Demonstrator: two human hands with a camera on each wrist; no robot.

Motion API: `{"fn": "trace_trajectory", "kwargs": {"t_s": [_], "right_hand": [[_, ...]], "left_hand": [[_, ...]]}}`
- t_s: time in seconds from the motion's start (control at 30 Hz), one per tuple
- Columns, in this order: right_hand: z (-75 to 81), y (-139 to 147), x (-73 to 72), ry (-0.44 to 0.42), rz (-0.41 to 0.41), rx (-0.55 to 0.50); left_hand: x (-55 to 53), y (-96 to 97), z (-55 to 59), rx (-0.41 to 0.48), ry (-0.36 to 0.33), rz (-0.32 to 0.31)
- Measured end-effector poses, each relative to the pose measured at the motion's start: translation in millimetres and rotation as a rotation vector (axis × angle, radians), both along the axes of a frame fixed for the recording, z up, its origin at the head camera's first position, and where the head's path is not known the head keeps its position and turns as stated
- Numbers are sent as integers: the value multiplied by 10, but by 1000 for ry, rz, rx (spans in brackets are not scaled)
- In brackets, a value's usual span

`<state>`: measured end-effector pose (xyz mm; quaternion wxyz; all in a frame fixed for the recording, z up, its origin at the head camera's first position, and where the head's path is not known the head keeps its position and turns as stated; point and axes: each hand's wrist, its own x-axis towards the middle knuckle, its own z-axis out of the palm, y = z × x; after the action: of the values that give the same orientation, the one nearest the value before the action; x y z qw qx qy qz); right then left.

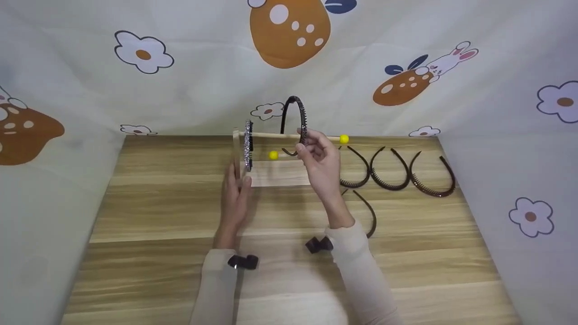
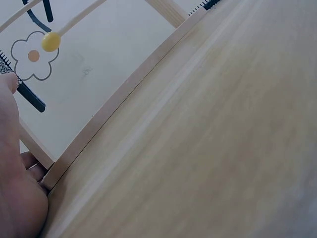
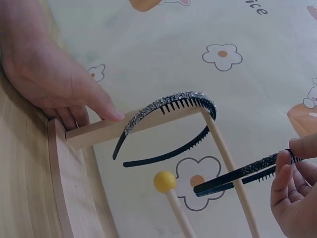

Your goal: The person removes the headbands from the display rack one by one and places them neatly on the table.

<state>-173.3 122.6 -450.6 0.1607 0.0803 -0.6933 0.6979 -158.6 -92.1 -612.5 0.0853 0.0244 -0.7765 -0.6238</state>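
Observation:
My left hand (image 1: pixel 235 201) grips the left end of a wooden stand (image 1: pixel 280 174), thumb on one side and fingers behind. A silver glittery headband (image 1: pixel 247 146) with comb teeth hangs on the stand's upper rod, close to the left upright. Between thumb and fingers, my right hand (image 1: pixel 324 169) pinches a dark glittery headband (image 3: pixel 247 171). Its loop surrounds the upper rod (image 1: pixel 271 135) in the head view, farther right than the silver one. One yellow ball (image 1: pixel 344 139) caps that rod; another yellow ball (image 3: pixel 164 182) tips the lower rod, pointing left.
Several dark headbands (image 1: pixel 433 193) lie in a row on the wood-grain table (image 1: pixel 158 216) at the right. Another headband (image 1: pixel 374 219) lies partly hidden beneath the right forearm. A patterned cloth (image 1: pixel 203 99) hangs behind the table and along its sides.

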Motion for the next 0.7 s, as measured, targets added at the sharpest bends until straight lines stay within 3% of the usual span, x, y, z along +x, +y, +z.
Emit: {"fn": "trace_trajectory", "kwargs": {"t_s": [0.17,0.7], "right_hand": [[-8,72,7,-3,-20,12],[-23,345,-12,17,-73,0]], "left_hand": [[17,-1,0,3,-47,-5],[8,7,-2,7,-19,6]]}}
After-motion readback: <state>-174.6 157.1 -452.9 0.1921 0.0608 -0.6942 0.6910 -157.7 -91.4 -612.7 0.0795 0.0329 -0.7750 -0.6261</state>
